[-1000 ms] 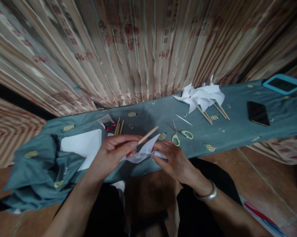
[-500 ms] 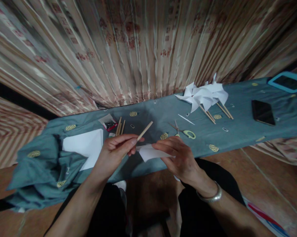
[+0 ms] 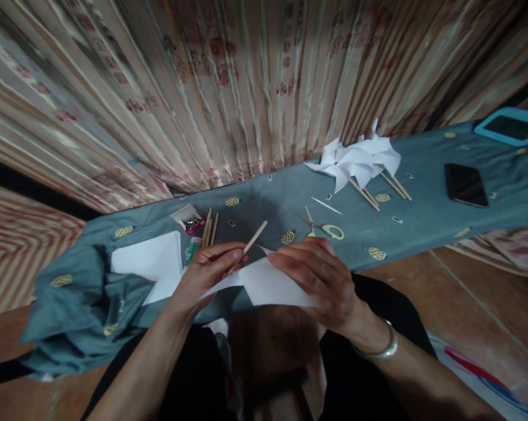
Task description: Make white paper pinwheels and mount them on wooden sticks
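Note:
My left hand [image 3: 211,268] is closed around a thin wooden stick [image 3: 255,238], its upper end pointing away to the right. A white piece of paper [image 3: 279,285] spreads between my hands, one strip of it passing by the left fingers. My right hand [image 3: 318,275] grips the paper's right side, fingers bent over the top edge; the thumb is hidden. Just beyond the right hand lie open scissors [image 3: 331,231] with pale green handles. Past the left hand are several loose wooden sticks [image 3: 209,229], a green tube [image 3: 193,248] and a small box of metal pins [image 3: 192,222].
White paper pinwheels [image 3: 355,164] on sticks lie at the back right. A black phone [image 3: 466,184] and a blue-framed tablet [image 3: 511,126] rest farther right. Paper sheets [image 3: 152,263] lie at left on the green cloth [image 3: 264,199]. A curtain [image 3: 228,105] hangs behind the table.
The paper has been turned and opened out between my hands, so more of its face shows. The stick stays in my left hand. The whole view has shifted slightly.

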{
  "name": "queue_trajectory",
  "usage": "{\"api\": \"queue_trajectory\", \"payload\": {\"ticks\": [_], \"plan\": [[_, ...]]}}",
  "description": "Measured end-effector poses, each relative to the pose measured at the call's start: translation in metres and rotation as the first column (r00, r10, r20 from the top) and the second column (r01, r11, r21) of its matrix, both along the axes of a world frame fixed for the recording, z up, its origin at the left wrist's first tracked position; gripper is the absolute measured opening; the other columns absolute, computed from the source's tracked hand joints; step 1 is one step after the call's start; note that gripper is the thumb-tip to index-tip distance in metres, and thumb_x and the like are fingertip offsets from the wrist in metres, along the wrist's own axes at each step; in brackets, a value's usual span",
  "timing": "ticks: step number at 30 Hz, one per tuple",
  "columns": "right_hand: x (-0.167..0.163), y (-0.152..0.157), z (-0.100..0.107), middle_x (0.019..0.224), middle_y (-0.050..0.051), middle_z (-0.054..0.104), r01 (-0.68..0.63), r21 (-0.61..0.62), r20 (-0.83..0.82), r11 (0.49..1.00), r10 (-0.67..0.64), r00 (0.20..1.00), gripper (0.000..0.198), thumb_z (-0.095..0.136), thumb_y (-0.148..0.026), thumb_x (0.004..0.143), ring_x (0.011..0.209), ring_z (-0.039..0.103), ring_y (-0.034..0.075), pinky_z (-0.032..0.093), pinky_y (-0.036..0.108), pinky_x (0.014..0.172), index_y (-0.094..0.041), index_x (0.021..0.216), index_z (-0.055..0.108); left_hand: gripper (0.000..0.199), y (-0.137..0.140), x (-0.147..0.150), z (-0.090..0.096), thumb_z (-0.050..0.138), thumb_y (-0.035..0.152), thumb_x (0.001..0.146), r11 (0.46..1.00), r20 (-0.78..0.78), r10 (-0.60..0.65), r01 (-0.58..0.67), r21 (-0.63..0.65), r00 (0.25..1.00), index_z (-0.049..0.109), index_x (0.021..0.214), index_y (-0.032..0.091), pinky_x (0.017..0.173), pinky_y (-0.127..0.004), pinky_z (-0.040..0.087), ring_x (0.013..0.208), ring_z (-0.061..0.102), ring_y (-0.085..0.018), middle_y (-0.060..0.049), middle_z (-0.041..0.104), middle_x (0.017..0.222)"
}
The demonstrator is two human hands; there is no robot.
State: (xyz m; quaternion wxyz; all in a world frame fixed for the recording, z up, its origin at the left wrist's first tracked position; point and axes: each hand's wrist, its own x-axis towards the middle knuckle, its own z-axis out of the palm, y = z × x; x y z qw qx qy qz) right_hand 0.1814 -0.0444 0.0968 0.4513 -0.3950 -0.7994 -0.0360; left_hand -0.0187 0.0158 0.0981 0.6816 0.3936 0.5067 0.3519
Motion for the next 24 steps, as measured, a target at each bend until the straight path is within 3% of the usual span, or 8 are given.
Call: {"api": "queue_trajectory", "payload": {"ticks": [9,16,24], "plan": [[0.006,0.003,0.005,0.097,0.010,0.074,-0.015,0.013,-0.036,1.000,0.015,0.999,0.025,0.042,-0.015,0.096,0.093,0.070,0.022,0.052,0.039,0.084,-0.017,0.114,0.059,0.029,-0.001,0.004,-0.008,0.085,0.041,0.060,0.991,0.084,-0.130,0.127,0.049,0.988,0.078,0.072,0.015,0.048,-0.019,0.034,0.053,0.051,-0.009,-0.001,0.066,0.063],[0.008,0.003,0.007,0.094,0.011,0.074,-0.003,0.032,-0.050,0.999,0.004,0.999,0.023,0.044,-0.008,0.092,0.089,0.070,0.021,0.052,0.037,0.079,-0.015,0.108,0.058,0.029,-0.002,0.006,-0.014,0.087,0.038,0.057,0.990,0.110,-0.120,0.111,0.082,0.987,0.077,0.068,0.013,0.049,-0.019,0.035,0.055,0.050,-0.009,-0.003,0.066,0.065],[0.007,0.003,0.009,0.091,0.007,0.074,0.040,0.044,-0.076,0.998,-0.036,0.996,0.022,0.049,-0.005,0.088,0.086,0.070,0.019,0.052,0.035,0.081,-0.016,0.105,0.058,0.035,-0.007,0.008,-0.016,0.089,0.039,0.054,0.996,0.087,-0.085,0.087,-0.017,0.993,0.077,0.074,0.013,0.043,-0.019,0.034,0.043,0.044,-0.006,-0.001,0.063,0.055]]}}
